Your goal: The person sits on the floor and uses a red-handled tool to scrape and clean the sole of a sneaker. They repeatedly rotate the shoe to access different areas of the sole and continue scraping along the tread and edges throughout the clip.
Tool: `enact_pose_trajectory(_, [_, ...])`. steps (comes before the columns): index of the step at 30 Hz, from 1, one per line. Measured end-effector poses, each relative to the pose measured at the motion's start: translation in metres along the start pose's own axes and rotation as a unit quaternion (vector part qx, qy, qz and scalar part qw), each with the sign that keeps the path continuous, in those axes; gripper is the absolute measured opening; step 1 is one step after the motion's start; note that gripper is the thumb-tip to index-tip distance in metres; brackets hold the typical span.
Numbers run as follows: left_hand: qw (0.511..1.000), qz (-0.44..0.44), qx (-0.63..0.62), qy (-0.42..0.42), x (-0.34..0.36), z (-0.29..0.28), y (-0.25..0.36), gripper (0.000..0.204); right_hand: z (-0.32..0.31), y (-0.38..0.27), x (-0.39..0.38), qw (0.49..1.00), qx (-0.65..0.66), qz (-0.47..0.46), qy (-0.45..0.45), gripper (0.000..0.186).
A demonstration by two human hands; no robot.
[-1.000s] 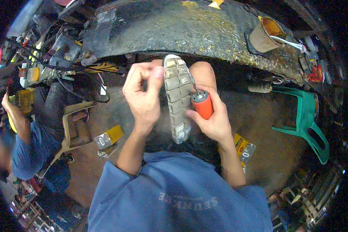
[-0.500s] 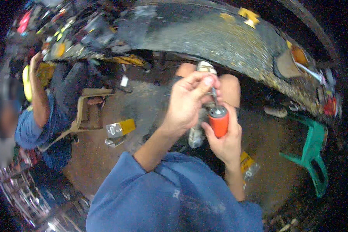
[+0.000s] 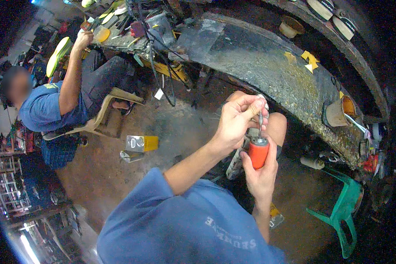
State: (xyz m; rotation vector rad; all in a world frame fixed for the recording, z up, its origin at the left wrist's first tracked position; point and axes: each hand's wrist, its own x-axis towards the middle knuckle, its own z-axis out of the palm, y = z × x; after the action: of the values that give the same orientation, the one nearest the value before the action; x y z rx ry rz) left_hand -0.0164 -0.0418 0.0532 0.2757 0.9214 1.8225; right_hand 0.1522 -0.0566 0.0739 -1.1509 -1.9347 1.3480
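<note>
Over my lap, my right hand (image 3: 262,179) is wrapped around a short orange cylinder (image 3: 258,155) with a grey-black top. Pinched in the fingers of my left hand (image 3: 236,119) is a thin dark metal rod (image 3: 260,126). Its lower end meets the top of the cylinder; whether it goes inside or only touches, I cannot tell. A small pale end shows above the left fingertips, but the rest of the rod's upper part is hidden by them. The cylinder stands nearly upright.
A long, worn workbench (image 3: 251,57) runs ahead, with a bucket (image 3: 335,113) at its right. A green plastic chair (image 3: 339,211) stands at right. Metal cans (image 3: 141,143) are on the floor. At left a seated person (image 3: 53,101) holds a yellow-green sole (image 3: 58,56). Cables (image 3: 152,57) hang nearby.
The view has swung, so the bench and seated person appear shifted rightward. My hands keep the same grip on rod and cylinder; the cylinder's top now shows less.
</note>
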Motion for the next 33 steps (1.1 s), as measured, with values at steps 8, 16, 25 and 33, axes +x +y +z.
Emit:
enact_pose_trajectory(8, [0.937,0.235,0.216,0.139,0.039,-0.072,0.075,0.032,-0.001,0.01,-0.019,1.0,-0.023,-0.009,-0.019,0.062])
enact_pose_trajectory(16, [0.766,0.178,0.608,0.11,0.007,-0.14,0.021,0.034,-0.04,0.076,0.011,0.986,-0.018,0.073,0.147,0.068])
enact_pose_trajectory(25, [0.911,-0.098,0.366,-0.165,0.086,-0.069,0.006,0.081,-0.045,0.098,0.0,0.993,0.032,0.064,0.096,0.08])
enact_pose_trajectory(33, [0.956,-0.211,0.096,-0.178,0.046,-0.043,0.007,0.053,-0.045,0.09,-0.003,0.998,-0.023,0.023,0.054,0.085])
